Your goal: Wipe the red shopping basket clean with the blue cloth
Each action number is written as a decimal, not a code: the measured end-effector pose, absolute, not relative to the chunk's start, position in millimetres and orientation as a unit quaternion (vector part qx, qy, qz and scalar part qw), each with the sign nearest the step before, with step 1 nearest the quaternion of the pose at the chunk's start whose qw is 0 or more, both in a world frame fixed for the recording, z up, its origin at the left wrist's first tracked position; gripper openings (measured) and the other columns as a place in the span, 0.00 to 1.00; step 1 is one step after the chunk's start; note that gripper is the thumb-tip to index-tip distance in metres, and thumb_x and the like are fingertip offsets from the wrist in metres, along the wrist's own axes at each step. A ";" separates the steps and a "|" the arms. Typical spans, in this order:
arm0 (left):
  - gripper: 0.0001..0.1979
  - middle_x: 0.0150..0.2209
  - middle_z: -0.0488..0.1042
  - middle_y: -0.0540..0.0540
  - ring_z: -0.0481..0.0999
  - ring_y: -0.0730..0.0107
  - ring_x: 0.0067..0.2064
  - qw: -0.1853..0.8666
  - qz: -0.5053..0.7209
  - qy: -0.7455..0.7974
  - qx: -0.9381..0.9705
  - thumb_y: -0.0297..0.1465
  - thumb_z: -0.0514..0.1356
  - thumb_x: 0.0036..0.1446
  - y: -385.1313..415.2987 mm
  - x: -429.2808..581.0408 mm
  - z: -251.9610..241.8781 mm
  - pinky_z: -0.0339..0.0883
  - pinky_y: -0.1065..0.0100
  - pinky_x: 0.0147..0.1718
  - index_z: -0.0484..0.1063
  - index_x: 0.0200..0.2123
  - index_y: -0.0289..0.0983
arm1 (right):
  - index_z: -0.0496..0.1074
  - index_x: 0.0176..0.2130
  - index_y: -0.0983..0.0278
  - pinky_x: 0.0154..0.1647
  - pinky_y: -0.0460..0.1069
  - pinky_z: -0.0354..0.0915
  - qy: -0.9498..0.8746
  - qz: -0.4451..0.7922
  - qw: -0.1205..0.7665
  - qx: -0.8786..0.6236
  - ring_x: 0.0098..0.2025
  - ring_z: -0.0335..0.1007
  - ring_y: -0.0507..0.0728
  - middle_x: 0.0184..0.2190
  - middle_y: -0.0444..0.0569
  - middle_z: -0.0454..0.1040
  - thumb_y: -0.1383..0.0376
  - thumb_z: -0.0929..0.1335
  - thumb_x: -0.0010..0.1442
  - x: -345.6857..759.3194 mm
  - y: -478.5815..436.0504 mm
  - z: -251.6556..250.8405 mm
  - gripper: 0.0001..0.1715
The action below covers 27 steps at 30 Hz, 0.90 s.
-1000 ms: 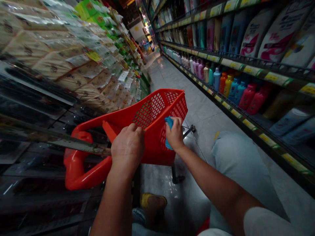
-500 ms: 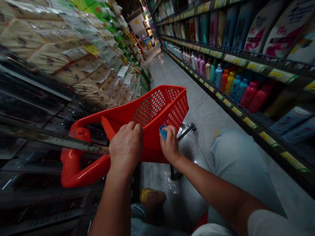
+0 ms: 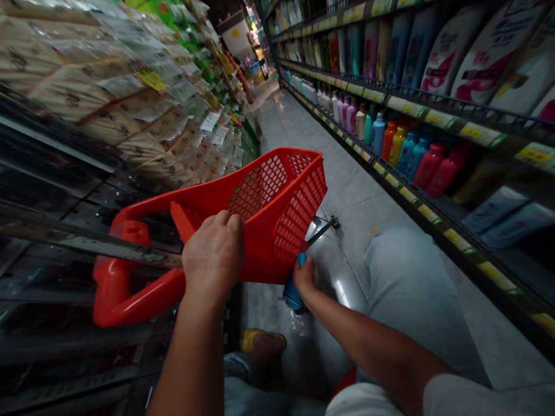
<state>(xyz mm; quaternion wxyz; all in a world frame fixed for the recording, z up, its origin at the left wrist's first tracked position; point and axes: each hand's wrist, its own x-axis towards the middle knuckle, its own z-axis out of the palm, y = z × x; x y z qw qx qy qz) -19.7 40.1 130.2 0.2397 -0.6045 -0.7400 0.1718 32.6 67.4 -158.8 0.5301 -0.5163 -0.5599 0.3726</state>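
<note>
A red plastic shopping cart basket (image 3: 260,245) with lattice sides stands in front of me, its handle (image 3: 143,306) to the left. My left hand (image 3: 214,245) is closed over the near rim of the basket. Low beside the near side wall, my right hand (image 3: 304,276) grips a blue cloth (image 3: 293,294). Part of the cloth hangs below my fingers and a bit sticks out above them. The fingertips of my right hand are partly hidden behind the hand.
Shelves of colourful bottles (image 3: 394,144) line the right side. Packaged goods (image 3: 125,110) are stacked on the left, with a metal bar (image 3: 87,240) nearer me. Grey tiled floor (image 3: 299,124) runs up the aisle. A cart wheel (image 3: 333,222) and my yellow shoe (image 3: 251,340) show below.
My right hand has moved down along the side wall with the blue cloth, more of which now shows. My left hand stays on the rim. The view has shifted slightly.
</note>
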 end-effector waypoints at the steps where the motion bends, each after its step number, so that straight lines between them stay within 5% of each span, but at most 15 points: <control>1: 0.14 0.38 0.76 0.39 0.77 0.52 0.43 0.244 0.172 -0.738 -0.605 0.27 0.47 0.66 39.8 -19.7 129.7 0.65 0.59 0.35 0.73 0.37 0.37 | 0.65 0.45 0.62 0.41 0.59 0.72 -0.550 0.372 0.537 -0.521 0.40 0.73 0.63 0.35 0.53 0.73 0.64 0.56 0.65 29.6 72.0 -148.0 0.13; 7: 0.13 0.37 0.75 0.40 0.77 0.53 0.42 0.251 0.174 -0.731 -0.610 0.27 0.47 0.66 38.2 -18.4 128.7 0.65 0.59 0.36 0.72 0.36 0.37 | 0.63 0.53 0.62 0.60 0.57 0.64 -0.568 0.372 0.589 -0.438 0.57 0.67 0.59 0.53 0.58 0.71 0.60 0.61 0.67 26.8 107.6 -92.1 0.16; 13: 0.13 0.37 0.75 0.39 0.76 0.53 0.42 0.244 0.181 -0.726 -0.618 0.25 0.48 0.63 36.4 -18.9 128.0 0.65 0.59 0.37 0.73 0.37 0.37 | 0.64 0.46 0.64 0.53 0.61 0.68 -0.476 0.404 0.549 -0.556 0.49 0.70 0.62 0.42 0.57 0.70 0.64 0.61 0.62 40.2 122.5 -136.2 0.12; 20: 0.13 0.35 0.74 0.40 0.75 0.53 0.41 0.253 0.178 -0.721 -0.620 0.26 0.48 0.64 29.3 -23.8 127.6 0.63 0.60 0.35 0.72 0.36 0.38 | 0.64 0.53 0.62 0.61 0.58 0.62 -0.528 0.379 0.590 -0.479 0.57 0.65 0.60 0.51 0.57 0.69 0.61 0.63 0.64 38.0 153.0 -108.4 0.18; 27: 0.12 0.33 0.73 0.41 0.74 0.55 0.39 0.272 0.183 -0.690 -0.645 0.25 0.49 0.64 17.1 -30.4 128.6 0.63 0.60 0.36 0.71 0.33 0.39 | 0.65 0.47 0.66 0.54 0.62 0.66 -0.453 0.395 0.566 -0.564 0.51 0.68 0.64 0.43 0.59 0.71 0.65 0.60 0.63 50.7 134.5 -139.7 0.14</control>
